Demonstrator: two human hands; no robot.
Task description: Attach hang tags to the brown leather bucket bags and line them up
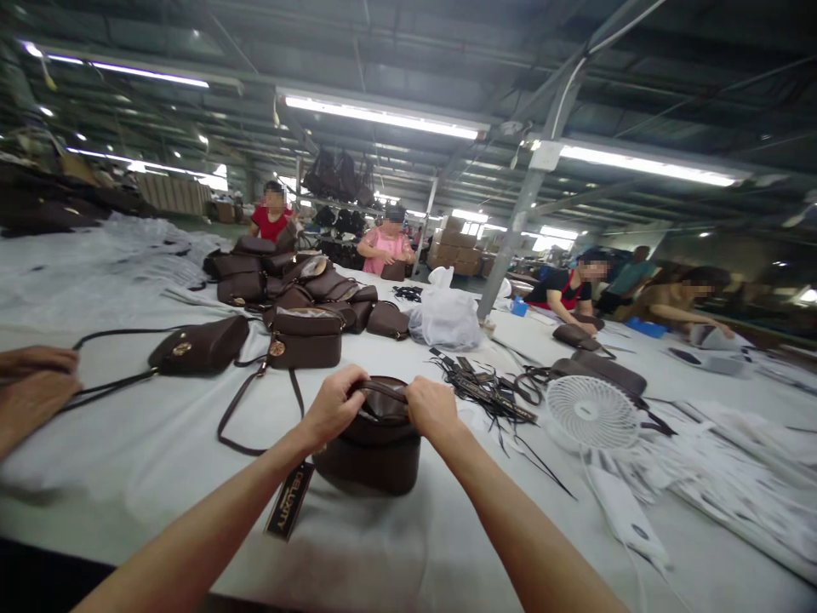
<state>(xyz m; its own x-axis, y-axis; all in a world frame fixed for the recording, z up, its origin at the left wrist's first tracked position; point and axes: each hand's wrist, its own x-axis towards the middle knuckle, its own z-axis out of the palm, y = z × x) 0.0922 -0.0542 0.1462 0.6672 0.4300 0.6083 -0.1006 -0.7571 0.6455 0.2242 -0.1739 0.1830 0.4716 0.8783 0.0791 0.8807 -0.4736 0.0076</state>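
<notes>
A dark brown handbag stands upright on the white-covered table in front of me. My left hand grips the left side of its top edge, thumb and fingers closed on it. The right side of the same edge is pinched by my right hand. Between my hands the bag's mouth gapes a little. From its left side hangs a black tag with gold lettering. Just behind stands another brown handbag with a round gold emblem, its strap looping on the table.
At the far left a co-worker's hands hold the straps of a brown bag. Piled bags lie behind. Loose black tags, a white fan and a white power strip are to my right. Other people work across the table.
</notes>
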